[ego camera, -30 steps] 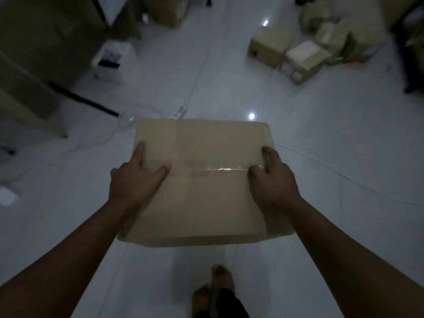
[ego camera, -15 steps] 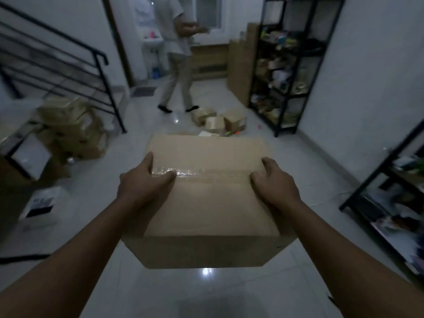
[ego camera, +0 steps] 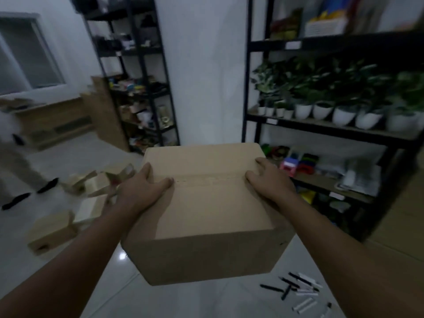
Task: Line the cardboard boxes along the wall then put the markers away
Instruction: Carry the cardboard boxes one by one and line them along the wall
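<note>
A large taped cardboard box (ego camera: 206, 214) hangs in the air in front of me, carried between both hands. My left hand (ego camera: 143, 187) grips its left top edge, thumb lying along the tape seam. My right hand (ego camera: 268, 180) grips the right top edge the same way. Several black and white markers (ego camera: 298, 292) lie scattered on the floor at the lower right. Smaller cardboard boxes (ego camera: 55, 230) lie on the floor to the left, some with open flaps (ego camera: 98, 182). The white wall (ego camera: 206, 76) stands straight ahead between two racks.
A black shelf rack with potted plants (ego camera: 332, 115) and toys stands on the right. Another black rack (ego camera: 142, 92) stands at the back left beside a tall flat cardboard sheet (ego camera: 107, 111). A person's legs (ego camera: 20, 177) pass at the far left.
My view has swung up from the floor and round to the right, toward the wall and plant rack. The box stays in both hands. The markers have come into view.
</note>
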